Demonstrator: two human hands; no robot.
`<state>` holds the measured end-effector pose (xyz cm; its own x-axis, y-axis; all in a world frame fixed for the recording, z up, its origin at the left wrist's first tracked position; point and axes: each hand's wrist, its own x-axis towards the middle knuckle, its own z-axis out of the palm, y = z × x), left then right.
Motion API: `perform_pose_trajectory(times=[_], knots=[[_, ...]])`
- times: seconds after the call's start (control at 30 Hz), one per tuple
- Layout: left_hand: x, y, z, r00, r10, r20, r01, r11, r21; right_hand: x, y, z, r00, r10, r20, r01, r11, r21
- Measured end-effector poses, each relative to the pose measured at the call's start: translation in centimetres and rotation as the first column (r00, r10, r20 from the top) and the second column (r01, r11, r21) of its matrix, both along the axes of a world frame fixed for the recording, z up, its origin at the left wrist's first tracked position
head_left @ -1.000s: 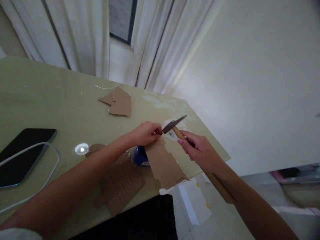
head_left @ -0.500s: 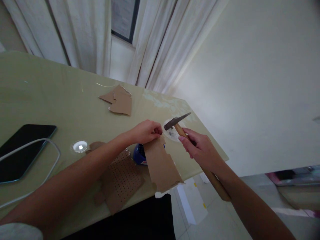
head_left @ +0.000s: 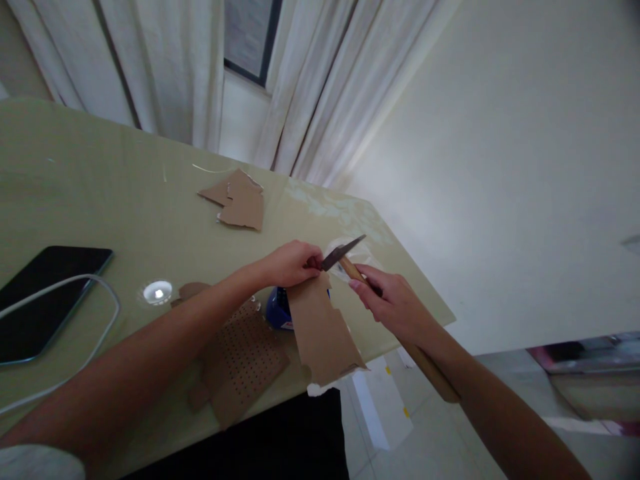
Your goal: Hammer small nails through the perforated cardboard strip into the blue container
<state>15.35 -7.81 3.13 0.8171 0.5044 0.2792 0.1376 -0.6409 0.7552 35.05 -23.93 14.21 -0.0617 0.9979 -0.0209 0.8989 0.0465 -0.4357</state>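
My right hand [head_left: 387,300] is wrapped round the wooden handle of a hammer [head_left: 339,256]. The hammer's dark metal head is right beside the fingertips of my left hand [head_left: 295,262]. Those fingers are pinched together at the far end of a torn cardboard strip [head_left: 325,333]; whatever is between them is too small or hidden to name. Beneath the strip is a blue object [head_left: 279,309], partly covered by the cardboard and my left hand. A cardboard piece dotted with rows of small holes [head_left: 245,360] lies under my left forearm.
Torn cardboard scraps [head_left: 243,203] lie farther back on the glossy table [head_left: 125,193]. To the left are a dark tablet [head_left: 50,300] and a white cable [head_left: 107,333]. Behind the hammer is a clear round item [head_left: 367,257]. Curtains and a wall bound the far and right sides.
The hammer in my right hand has come down and to the left, up to my left fingertips. My left hand and the cardboard strip have stayed nearly still.
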Motion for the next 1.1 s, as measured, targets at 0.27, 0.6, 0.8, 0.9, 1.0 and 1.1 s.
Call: perform_pose_trajectory(times=[0.27, 0.6, 0.8, 0.9, 1.0, 1.1], knots=[[0.0, 0.0, -0.1, 1.000, 0.011, -0.011, -0.012, 1.000, -0.010, -0.2, -0.2, -0.2, 1.000, -0.027, 0.012, 0.026, 1.000, 0.009], [0.0, -0.1, 0.1, 0.999, 0.010, -0.032, -0.010, 1.000, 0.010, 0.3, -0.3, -0.7, 0.997, -0.041, -0.066, 0.040, 0.999, -0.019], [0.0, 0.0, 0.0, 0.999, 0.023, -0.048, -0.023, 1.000, 0.005, 0.3, -0.3, -1.1, 0.988, -0.095, -0.126, 0.094, 0.995, -0.016], [-0.2, -0.1, 0.1, 0.999, 0.009, -0.045, -0.009, 1.000, 0.004, 0.3, -0.4, -1.3, 0.995, -0.057, -0.086, 0.053, 0.997, -0.047], [-0.3, -0.2, 0.2, 0.999, -0.010, -0.038, 0.010, 1.000, 0.010, 0.3, -0.5, -1.4, 0.992, -0.071, -0.108, 0.068, 0.997, -0.033], [-0.2, -0.1, 0.3, 0.999, -0.015, -0.047, 0.017, 0.999, 0.036, 0.3, -0.5, -1.5, 0.981, -0.105, -0.163, 0.100, 0.994, -0.040]])
